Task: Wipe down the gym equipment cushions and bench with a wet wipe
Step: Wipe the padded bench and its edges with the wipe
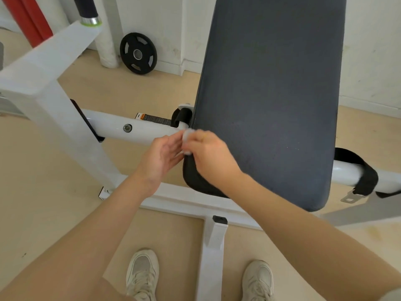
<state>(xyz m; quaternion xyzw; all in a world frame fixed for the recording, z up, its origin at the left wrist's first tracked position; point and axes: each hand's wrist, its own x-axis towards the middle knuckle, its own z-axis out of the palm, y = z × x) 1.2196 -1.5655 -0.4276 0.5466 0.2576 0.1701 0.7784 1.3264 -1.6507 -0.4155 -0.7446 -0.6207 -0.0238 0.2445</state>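
Observation:
A long dark grey bench cushion (271, 94) runs up the middle right of the view on a white frame. At its lower left corner my two hands meet around a small white wet wipe (187, 135). My right hand (211, 157) pinches the crumpled wipe from the right, fingers curled. My left hand (161, 156) is cupped beside it, its fingertips touching the wipe. Most of the wipe is hidden between the fingers.
A white horizontal frame tube (130, 128) passes under the cushion, with a black strap and buckle (364, 181) at the right. A white upright post (54, 101) stands to the left. A black weight plate (138, 53) leans on the wall. My shoes (142, 274) stand by the frame's foot.

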